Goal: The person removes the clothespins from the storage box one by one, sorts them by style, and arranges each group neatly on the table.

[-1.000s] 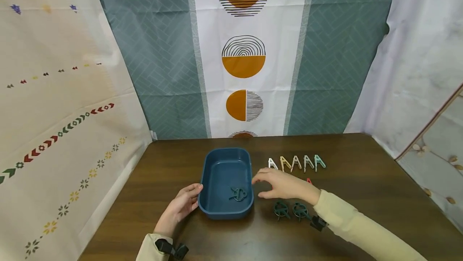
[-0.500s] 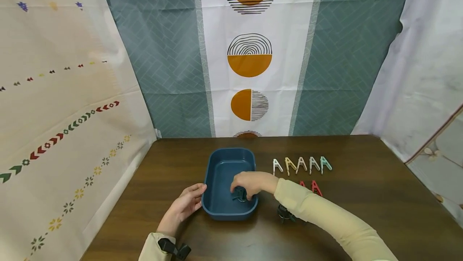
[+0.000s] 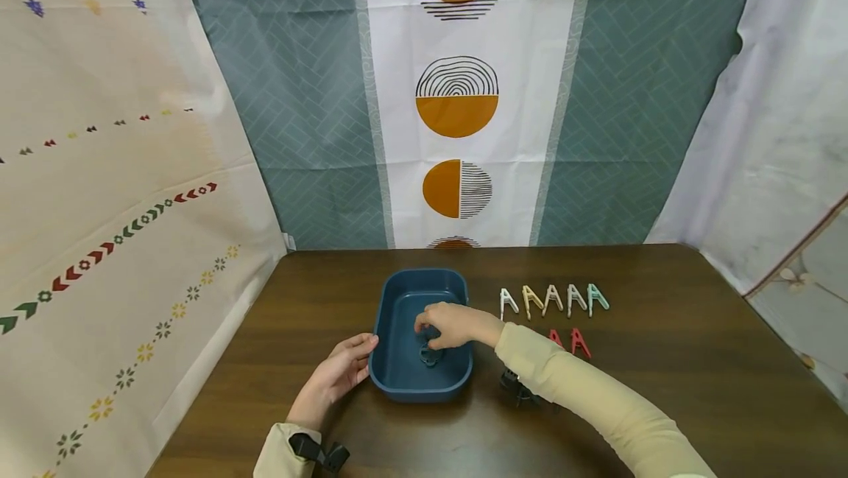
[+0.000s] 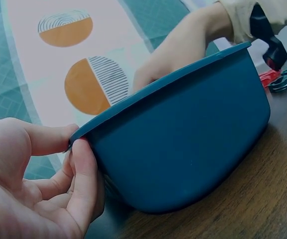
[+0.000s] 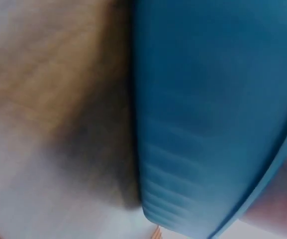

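A blue plastic bin (image 3: 419, 389) stands on the table. My left hand (image 3: 341, 375) pinches its left rim between thumb and fingers, as the left wrist view shows up close at the rim (image 4: 158, 83). My right hand (image 3: 453, 325) reaches over the right wall into the bin. Its fingers and thumb curl down on a dark green round clip (image 3: 429, 356), partly hidden by the hand. In the right wrist view the outside of the bin wall (image 5: 198, 119) fills most of the picture, and the fingers are out of sight.
Right of the bin, several pastel clothespins (image 3: 553, 300) lie in a row, with two red clothespins (image 3: 578, 343) nearer me. More dark green clips (image 3: 518, 388) lie partly behind the right sleeve (image 3: 596, 397). Cloth hangings surround the brown table (image 3: 318, 286).
From beside the bin, my right hand has moved left into it and come down on the green clip. Hand and clip have since shifted slightly left. My left hand stays on the rim.
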`<act>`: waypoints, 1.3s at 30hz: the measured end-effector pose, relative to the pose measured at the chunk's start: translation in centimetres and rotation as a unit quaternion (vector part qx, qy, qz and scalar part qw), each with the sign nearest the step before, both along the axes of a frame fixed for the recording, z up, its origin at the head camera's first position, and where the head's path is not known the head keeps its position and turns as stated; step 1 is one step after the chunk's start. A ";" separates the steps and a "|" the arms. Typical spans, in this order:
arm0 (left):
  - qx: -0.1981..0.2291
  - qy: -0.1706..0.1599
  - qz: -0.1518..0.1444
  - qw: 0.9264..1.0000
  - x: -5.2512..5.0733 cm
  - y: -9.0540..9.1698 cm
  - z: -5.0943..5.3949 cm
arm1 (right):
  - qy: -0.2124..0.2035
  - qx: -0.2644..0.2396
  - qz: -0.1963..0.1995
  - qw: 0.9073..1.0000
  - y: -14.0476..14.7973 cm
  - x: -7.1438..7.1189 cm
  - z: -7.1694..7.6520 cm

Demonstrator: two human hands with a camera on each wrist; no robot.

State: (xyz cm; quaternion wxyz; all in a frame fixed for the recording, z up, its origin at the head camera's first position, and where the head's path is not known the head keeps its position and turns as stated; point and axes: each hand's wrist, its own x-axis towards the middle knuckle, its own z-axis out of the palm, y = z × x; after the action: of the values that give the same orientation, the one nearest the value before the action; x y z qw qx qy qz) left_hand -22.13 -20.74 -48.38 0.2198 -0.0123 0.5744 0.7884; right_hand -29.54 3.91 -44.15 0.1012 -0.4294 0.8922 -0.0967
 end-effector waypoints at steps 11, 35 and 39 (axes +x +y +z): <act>0.004 -0.007 -0.013 1.000 -0.3 0.5 0.0 | -0.018 0.047 0.038 0.998 0.0 0.1 -0.5; 0.000 -0.002 -0.024 1.000 -0.2 -0.1 0.1 | 0.073 -0.290 -0.184 0.936 11.0 6.5 2.0; 0.001 0.001 -0.025 1.000 -0.2 -0.4 0.1 | 0.087 -0.309 -0.228 0.919 14.1 8.4 0.8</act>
State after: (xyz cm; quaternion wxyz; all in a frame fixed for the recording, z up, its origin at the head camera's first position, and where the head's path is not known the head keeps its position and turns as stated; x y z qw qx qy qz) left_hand -22.31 -21.16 -48.31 0.2388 0.0033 0.5742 0.7831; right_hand -21.09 18.06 -43.35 -0.1391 -0.2311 0.8971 -0.3498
